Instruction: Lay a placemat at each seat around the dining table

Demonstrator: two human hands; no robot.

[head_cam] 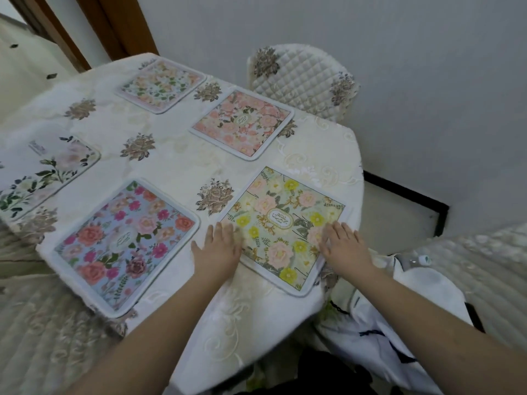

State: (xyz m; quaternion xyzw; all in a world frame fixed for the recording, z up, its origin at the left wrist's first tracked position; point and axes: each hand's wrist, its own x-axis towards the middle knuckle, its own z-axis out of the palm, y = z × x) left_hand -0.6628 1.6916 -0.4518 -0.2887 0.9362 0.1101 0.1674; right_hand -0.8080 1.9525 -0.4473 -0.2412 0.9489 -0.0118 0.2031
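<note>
Five mats on desk [176, 166] | yellow mat [285, 229] nearest, both hands flat on it: left hand [218, 248], right hand [345, 245], fingers straight | likely thin, light, flexible; hold by edges.

Five placemats lie flat on the table [182, 166]. Nearest placemat [285, 223] at near right edge, left hand [218, 246] on its left side, right hand [342, 243] on its right. Second placemat [125, 246] to its left. Third [242, 124] behind it, before the chair [302, 81]. Fourth [161, 85] far left of that. Fifth [42, 172] at left edge.
</note>
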